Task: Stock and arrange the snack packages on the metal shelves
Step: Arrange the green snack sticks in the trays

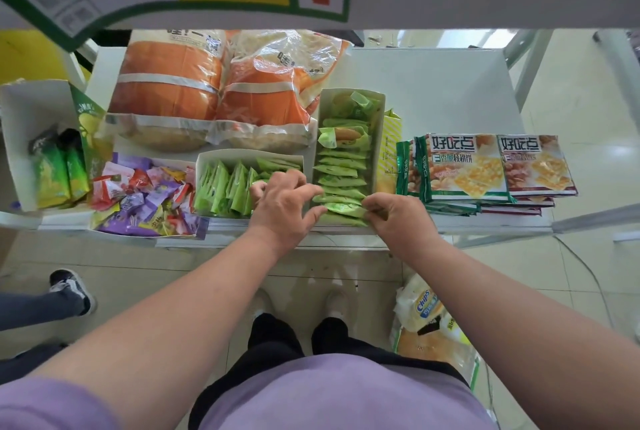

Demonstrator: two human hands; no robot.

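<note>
On the white metal shelf (440,90) stands a long white display box (379,124) filled with a row of small green snack packets (341,171). My left hand (282,204) and my right hand (394,215) meet at its near end and pinch the front green packet (343,209) from either side. Left of it, a second white box (207,161) holds more green packets (225,189) standing upright. My left hand partly covers that box's right end.
Two big orange bread bags (214,90) lie at the shelf's back. Loose wrapped candies (142,194) and a box of green-yellow packets (59,170) are at left; stacked cookie packs (485,170) at right. Snack bags (429,322) sit on the floor. Another person's shoe (71,289) stands at left.
</note>
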